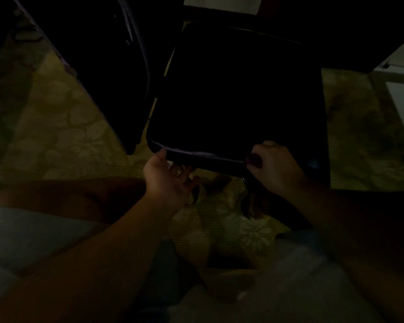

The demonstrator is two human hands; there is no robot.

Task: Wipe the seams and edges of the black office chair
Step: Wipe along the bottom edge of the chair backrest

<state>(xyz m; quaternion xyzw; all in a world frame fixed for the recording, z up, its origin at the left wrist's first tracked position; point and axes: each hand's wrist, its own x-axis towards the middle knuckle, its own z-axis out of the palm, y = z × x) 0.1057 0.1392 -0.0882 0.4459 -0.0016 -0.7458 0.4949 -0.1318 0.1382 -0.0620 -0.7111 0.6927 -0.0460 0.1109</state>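
The black office chair (231, 94) stands on the patterned carpet (63, 127) before me. My left hand (170, 178) cups under its front seam, fingers relaxed; my right hand (273, 166) clenches something dark against that edge.

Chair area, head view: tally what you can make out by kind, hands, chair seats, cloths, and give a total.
Hands: 2, left hand, right hand
Chair seats: 1, black seat
Cloths: 1, dark wad in the right hand, probably a cloth
Total: 4
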